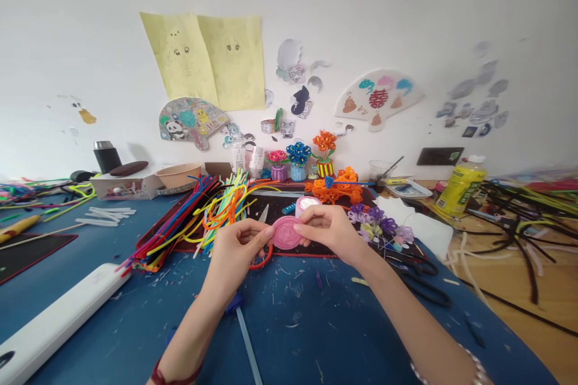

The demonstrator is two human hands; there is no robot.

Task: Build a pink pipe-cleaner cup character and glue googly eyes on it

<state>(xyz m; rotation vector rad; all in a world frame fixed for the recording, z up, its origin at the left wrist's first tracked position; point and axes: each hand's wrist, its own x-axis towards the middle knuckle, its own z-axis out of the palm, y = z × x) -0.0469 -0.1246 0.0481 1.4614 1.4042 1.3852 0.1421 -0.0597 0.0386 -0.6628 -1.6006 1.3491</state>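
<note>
left hand (237,252), right hand (332,231) pinch pink pipe-cleaner coil (286,233) | flat face tilted up

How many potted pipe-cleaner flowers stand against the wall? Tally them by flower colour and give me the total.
Pink flowers in a purple pot: 1
Blue flowers in a pale blue pot: 1
Orange flowers in a yellow-and-red striped pot: 1
Total: 3
</note>
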